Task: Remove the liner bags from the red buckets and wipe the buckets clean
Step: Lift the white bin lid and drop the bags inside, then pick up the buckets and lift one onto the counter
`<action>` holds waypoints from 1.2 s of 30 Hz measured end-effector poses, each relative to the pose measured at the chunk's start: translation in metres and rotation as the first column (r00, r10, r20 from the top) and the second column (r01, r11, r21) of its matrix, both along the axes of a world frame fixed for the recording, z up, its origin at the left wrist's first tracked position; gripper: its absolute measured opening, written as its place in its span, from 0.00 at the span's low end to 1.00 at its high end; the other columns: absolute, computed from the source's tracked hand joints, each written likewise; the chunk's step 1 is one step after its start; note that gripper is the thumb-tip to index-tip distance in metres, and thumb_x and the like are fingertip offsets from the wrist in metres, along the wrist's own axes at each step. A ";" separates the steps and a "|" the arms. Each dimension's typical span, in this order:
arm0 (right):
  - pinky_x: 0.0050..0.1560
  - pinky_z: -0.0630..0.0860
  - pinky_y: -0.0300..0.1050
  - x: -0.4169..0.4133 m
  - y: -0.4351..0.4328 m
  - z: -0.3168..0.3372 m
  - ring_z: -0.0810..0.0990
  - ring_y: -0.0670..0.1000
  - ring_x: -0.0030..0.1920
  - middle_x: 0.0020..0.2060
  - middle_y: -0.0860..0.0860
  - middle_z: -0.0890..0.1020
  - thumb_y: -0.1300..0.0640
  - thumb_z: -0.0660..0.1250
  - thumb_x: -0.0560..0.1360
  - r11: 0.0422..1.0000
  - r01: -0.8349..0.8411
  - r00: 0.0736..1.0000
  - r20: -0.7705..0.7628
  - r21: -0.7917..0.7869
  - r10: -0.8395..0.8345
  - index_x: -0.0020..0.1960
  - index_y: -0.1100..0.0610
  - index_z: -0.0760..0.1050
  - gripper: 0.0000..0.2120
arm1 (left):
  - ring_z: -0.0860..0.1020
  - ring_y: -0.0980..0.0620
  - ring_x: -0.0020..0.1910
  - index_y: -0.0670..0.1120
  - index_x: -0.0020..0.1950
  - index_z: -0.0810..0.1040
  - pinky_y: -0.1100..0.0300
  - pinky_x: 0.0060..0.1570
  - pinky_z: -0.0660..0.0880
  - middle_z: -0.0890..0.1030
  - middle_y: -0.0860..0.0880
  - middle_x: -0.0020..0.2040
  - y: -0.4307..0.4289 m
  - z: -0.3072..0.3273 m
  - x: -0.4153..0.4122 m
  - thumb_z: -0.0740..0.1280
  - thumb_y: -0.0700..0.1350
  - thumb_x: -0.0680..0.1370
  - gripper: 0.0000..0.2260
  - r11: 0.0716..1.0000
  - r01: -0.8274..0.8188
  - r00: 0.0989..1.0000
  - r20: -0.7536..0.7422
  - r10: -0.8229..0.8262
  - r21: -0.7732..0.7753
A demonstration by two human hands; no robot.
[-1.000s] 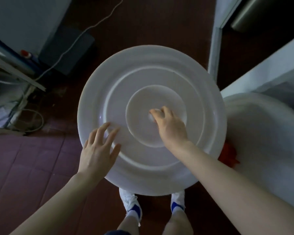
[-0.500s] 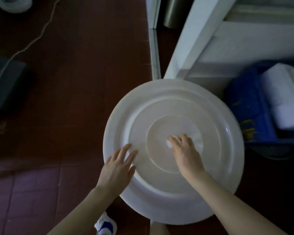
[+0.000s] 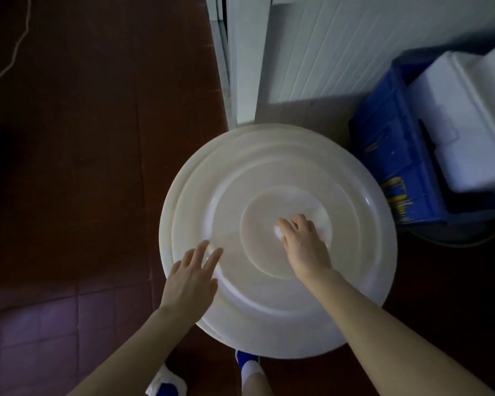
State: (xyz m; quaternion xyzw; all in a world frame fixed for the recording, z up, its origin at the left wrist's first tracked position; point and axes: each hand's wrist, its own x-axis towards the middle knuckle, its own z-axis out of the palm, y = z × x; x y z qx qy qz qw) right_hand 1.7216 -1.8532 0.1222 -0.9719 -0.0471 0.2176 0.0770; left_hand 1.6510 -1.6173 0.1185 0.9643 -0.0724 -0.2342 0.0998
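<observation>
A large round white lid [image 3: 355, 252] with raised concentric rings fills the middle of the head view, held above the floor. My right hand [image 3: 303, 244] grips the small white knob [image 3: 277, 231] at the lid's centre. My left hand [image 3: 192, 278] lies flat with straight fingers on the lid's left rim. No red bucket and no liner bag show in this frame.
A blue plastic crate [image 3: 389, 155] holding white foam boxes [image 3: 463, 124] stands to the right. A white panel and door frame [image 3: 312, 52] rise behind the lid. Dark red floor [image 3: 83, 138] spreads left, with a white cable [image 3: 9, 58] at the far left. My shoes [image 3: 247, 364] show below.
The lid has travelled to the right, away from the red bucket and its white liner seen earlier, toward the blue crate. Both hands keep the same hold on it.
</observation>
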 end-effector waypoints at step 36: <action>0.61 0.73 0.50 -0.131 0.529 0.275 0.72 0.54 0.62 0.66 0.53 0.71 0.46 0.58 0.80 0.521 -0.850 0.522 0.262 0.079 0.811 0.72 0.52 0.65 0.22 | 0.78 0.42 0.55 0.49 0.67 0.73 0.50 0.51 0.74 0.78 0.47 0.56 0.453 0.248 -0.315 0.65 0.49 0.78 0.17 0.478 -0.876 0.444 0.277 0.852 -0.066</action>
